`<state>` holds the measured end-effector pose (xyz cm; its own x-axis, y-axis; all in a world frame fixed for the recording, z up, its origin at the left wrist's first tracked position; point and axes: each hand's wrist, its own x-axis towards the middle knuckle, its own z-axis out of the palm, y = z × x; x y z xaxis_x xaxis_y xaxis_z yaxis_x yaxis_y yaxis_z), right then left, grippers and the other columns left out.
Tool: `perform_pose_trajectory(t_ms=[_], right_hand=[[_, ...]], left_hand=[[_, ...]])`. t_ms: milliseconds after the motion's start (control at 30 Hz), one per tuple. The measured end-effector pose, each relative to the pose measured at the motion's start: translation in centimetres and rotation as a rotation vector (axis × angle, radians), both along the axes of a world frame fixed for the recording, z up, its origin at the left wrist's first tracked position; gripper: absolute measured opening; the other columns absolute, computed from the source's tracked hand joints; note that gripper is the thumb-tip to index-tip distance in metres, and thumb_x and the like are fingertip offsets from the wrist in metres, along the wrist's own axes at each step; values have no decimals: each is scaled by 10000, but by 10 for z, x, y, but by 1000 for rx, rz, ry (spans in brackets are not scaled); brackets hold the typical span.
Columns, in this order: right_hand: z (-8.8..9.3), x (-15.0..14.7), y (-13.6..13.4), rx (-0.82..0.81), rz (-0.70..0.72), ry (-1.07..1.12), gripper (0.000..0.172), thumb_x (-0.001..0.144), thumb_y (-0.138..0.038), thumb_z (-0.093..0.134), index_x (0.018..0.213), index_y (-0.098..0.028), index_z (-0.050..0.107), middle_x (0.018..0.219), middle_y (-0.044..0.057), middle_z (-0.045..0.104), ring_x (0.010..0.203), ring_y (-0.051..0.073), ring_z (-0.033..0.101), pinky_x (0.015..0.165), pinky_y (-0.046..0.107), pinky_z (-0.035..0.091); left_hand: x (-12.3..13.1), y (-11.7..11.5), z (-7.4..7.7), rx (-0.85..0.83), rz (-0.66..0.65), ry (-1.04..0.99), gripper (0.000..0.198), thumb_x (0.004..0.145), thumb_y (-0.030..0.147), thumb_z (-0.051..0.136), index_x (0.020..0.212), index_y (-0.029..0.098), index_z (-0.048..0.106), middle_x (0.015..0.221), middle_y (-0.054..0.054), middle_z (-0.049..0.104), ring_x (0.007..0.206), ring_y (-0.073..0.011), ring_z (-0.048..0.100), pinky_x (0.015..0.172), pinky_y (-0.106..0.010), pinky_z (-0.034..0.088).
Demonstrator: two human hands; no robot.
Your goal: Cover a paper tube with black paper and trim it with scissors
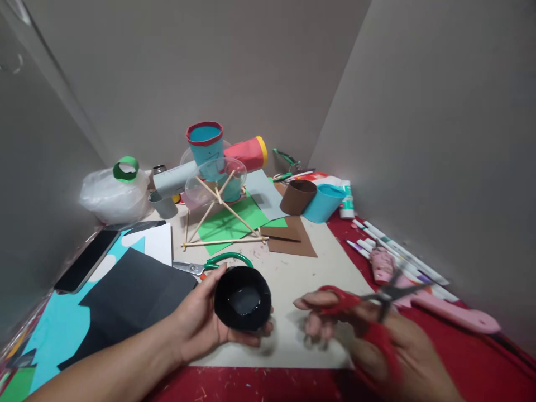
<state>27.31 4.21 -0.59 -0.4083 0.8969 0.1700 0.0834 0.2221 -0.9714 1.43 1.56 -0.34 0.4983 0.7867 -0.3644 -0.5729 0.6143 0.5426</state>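
My left hand (pixel 196 324) is wrapped round a black paper-covered cup (pixel 243 297), its mouth turned toward me, held just above a beige sheet (pixel 293 268). My right hand (pixel 368 340), blurred by motion, grips red-handled scissors (pixel 368 298) whose blades point right over the red table. Behind them stands a stick frame (pixel 220 220) carrying coloured cups: a blue one with a red rim (pixel 205 142) on top, a red one with a yellow rim (pixel 249 153), and a grey one (pixel 176 178).
Green-handled scissors (pixel 213 263) lie by black paper (pixel 134 296). A phone (pixel 86 259) rests at left beside a plastic bag (pixel 113 195). Brown (pixel 297 196) and blue (pixel 324 202) cups, a glue bottle (pixel 347 201), markers (pixel 397 254) and a pink tool (pixel 435 304) lie at right. Grey walls enclose the table.
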Motion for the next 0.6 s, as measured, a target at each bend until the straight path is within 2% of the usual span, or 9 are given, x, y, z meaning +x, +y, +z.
perform_pose_trajectory(t_ms=[67, 133, 200, 267, 400, 600], right_hand=[[7, -11, 4, -21, 62, -96, 255, 885, -487, 673, 862, -235, 705, 706, 42, 668, 625, 207, 618, 595, 312, 524], [9, -19, 7, -62, 181, -165, 279, 885, -454, 655, 750, -212, 626, 608, -2, 561, 530, 147, 484, 505, 269, 426], [5, -22, 9, -84, 258, -195, 361, 880, -425, 633, 628, -216, 481, 540, -44, 426, 495, 106, 350, 457, 244, 310], [-1, -23, 9, -79, 266, -218, 422, 880, -408, 600, 580, -229, 361, 513, -66, 327, 491, 91, 265, 443, 242, 231], [-8, -23, 10, -62, 216, -294, 415, 856, -375, 570, 558, -235, 316, 476, -78, 291, 466, 88, 251, 437, 246, 215], [-1, -26, 13, -2, 232, -489, 383, 790, -320, 538, 534, -220, 272, 456, -81, 262, 454, 89, 214, 435, 249, 195]], left_hand=[[0, 1, 2, -14, 13, -17, 571, 910, 524, 576, 1193, 36, 660, 1141, -209, 711, 990, -301, 724, 728, -322, 571], [1, 2, 5, -39, 46, -39, 576, 910, 534, 568, 1170, 30, 664, 1143, -207, 708, 997, -288, 717, 735, -316, 568], [2, 3, 9, -63, 81, -43, 595, 900, 561, 566, 1149, 30, 671, 1136, -199, 712, 1013, -280, 711, 786, -325, 568], [4, 4, 13, -87, 99, -24, 592, 891, 546, 570, 1141, 20, 680, 1139, -192, 719, 1044, -269, 704, 846, -320, 561], [6, 5, 20, -95, 99, 3, 539, 891, 498, 568, 1110, 27, 710, 1083, -177, 747, 1062, -238, 699, 870, -278, 555], [7, 4, 17, -141, 48, 14, 503, 897, 498, 629, 1111, 53, 729, 1073, -193, 757, 909, -199, 728, 787, -226, 569]])
